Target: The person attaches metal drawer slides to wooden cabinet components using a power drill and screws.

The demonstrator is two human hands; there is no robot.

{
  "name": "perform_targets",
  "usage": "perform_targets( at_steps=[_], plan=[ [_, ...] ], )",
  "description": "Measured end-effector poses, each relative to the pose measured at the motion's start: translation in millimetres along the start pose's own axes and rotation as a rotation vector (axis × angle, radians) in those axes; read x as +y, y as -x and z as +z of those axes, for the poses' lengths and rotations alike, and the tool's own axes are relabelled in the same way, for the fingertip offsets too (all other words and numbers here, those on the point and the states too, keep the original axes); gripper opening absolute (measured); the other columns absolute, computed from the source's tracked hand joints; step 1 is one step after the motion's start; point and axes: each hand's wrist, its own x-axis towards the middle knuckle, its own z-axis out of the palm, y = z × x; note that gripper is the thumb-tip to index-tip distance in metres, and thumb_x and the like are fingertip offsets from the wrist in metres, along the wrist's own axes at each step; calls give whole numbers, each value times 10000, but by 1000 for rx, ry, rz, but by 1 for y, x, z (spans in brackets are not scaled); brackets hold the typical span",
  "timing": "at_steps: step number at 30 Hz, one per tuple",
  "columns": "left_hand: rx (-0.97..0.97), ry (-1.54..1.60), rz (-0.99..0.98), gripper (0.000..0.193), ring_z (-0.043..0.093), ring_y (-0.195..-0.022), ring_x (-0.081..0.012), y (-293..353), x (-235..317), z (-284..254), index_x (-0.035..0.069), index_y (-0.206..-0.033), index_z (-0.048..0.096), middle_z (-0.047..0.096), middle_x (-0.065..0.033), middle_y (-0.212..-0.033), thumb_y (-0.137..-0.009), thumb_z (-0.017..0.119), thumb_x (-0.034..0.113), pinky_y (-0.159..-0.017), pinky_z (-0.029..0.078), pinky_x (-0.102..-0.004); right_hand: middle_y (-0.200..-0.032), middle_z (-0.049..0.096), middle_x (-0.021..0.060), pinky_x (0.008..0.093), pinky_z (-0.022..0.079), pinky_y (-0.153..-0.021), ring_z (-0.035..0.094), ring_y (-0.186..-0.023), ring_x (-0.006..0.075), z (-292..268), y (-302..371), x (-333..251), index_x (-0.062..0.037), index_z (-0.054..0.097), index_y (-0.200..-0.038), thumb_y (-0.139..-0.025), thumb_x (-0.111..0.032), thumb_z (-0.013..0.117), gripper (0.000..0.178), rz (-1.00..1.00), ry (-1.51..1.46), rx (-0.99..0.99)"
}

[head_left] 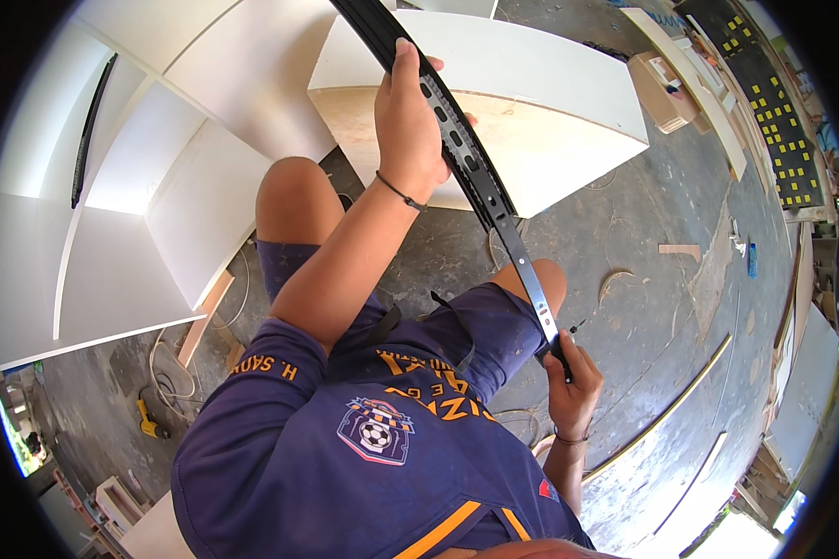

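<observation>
A long black drawer slide (471,163) slants across the view in front of me, partly drawn out, its narrow inner rail reaching down to the right. My left hand (410,121) is closed around the wider outer part, the thumb lying along its face. At the lower end my right hand (575,387) pinches the tip of the inner rail between thumb and fingers. Behind the slide lies a white drawer box (513,61), its pale wooden face (550,140) turned toward me. The slide's far end runs out of the top of the view.
On the left stands a white cabinet (112,265) with another black slide (93,130) fixed inside it. A yellow power tool (151,419) and cable rest on the concrete floor (653,298). Wood strips, boards and a cardboard box (664,91) lie to the right.
</observation>
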Motion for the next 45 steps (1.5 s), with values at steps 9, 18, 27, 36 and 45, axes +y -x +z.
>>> perform_targets(
  at_steps=[9, 18, 27, 36, 45],
  plan=[
    [-55, 9, 20, 455, 524, -500, -152, 9, -9, -9, 55, -902, 451, 455, -37, -874, -883, 565, 495, -430, 494, -280, -847, 651, 137, 263, 471, -641, 612, -720, 175, 28, -33, -29, 26, 630, -1108, -812, 27, 630, 295, -42, -107, 15],
    [-127, -45, -20, 220, 447, -468, -90, 34, -26, -3, 72, -910, 489, 423, 6, -597, -882, 612, 253, -422, 474, -279, -1055, 618, 149, 271, 497, -697, 614, -837, 165, 50, -61, -47, 15, 538, -1221, -868, -28, 597, 360, 18, -307, 21],
    [-72, -16, -158, 362, 408, -441, -106, 7, -8, -14, 95, -880, 502, 406, 14, -544, -890, 591, 446, -440, 428, -257, -1239, 538, 226, 468, 416, -952, 522, -1131, 424, 34, -46, -22, 13, 563, -1201, -754, -339, 751, 599, -634, -324, -108],
    [-139, -2, -222, 401, 385, -464, -76, 5, 15, -24, 113, -861, 510, 410, 48, -648, -880, 579, 508, -456, 406, -268, -1356, 450, 184, 515, 354, -1004, 378, -1271, 426, 56, -77, -30, -98, 501, -1311, -647, -445, 802, 807, -938, -109, -101],
    [-233, -140, -271, 485, 377, -469, -66, 45, 29, -28, 93, -924, 502, 365, 35, -605, -894, 501, 578, -464, 413, -244, -1399, 332, 258, 501, 344, -1018, 370, -1275, 427, 95, -113, -62, -75, 275, -1428, -519, -596, 807, 1175, -789, -278, 46]
  ],
)
